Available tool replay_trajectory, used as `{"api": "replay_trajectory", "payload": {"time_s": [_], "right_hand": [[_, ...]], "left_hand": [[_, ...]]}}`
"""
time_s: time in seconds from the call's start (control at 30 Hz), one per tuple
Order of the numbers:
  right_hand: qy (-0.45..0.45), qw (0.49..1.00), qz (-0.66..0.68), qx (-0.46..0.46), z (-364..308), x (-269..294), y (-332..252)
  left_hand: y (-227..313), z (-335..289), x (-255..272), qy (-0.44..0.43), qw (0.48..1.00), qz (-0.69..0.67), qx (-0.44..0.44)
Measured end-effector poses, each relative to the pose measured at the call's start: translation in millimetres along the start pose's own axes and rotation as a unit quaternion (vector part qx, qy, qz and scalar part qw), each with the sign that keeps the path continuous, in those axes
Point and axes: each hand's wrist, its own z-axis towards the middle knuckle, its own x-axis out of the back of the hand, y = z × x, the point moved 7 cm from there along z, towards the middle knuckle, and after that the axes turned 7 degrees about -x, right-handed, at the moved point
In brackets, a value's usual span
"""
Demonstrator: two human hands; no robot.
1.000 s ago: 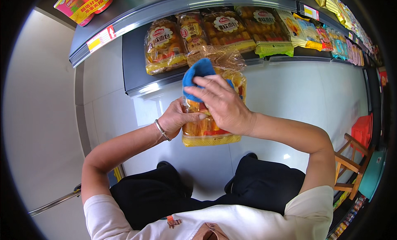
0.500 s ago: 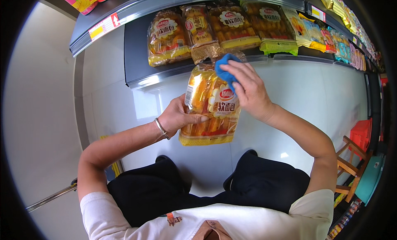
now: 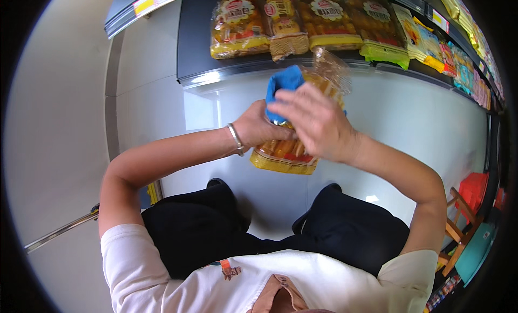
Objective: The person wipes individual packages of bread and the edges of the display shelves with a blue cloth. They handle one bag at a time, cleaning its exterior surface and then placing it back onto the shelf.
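A clear plastic bag of bread rolls (image 3: 286, 157) with a yellow bottom edge is held up in front of the shelf. My left hand (image 3: 263, 126) grips it by its left side, the thumb lying across the front. My right hand (image 3: 319, 120) presses a blue cloth (image 3: 286, 82) against the upper front of the bag, slightly blurred. Hand and cloth hide most of the bag's label. The loose, crinkled top of the wrapper sticks out beyond the right hand, toward the shelf.
On the dark low shelf (image 3: 194, 48) lies a row of bread packs (image 3: 240, 29), with smaller snack packets (image 3: 458, 65) further right. A higher shelf edge with price tags (image 3: 156, 0) runs above. At the right stand a red basket (image 3: 469, 190), a wooden stool (image 3: 458, 226) and a teal container (image 3: 475, 253).
My right hand has swept the blue cloth left and down across the front of the bag, covering the label. The bag has shifted slightly right and up; the view has tilted a little.
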Motion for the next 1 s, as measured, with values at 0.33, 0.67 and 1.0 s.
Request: {"api": "replay_trajectory", "payload": {"time_s": [0.33,0.67,1.0], "right_hand": [[0.031,0.994,-0.076,-0.07,1,28,34],[0.012,0.998,0.042,-0.053,-31,5,14],[-0.061,0.995,0.04,0.063,-55,-14,-4]], "left_hand": [[1,-2,2,-0.029,1.0,-0.007,0.01],[0,-7,27,0.024,0.969,-0.245,0.027],[3,-12,59,0.084,0.968,-0.238,0.001]]}}
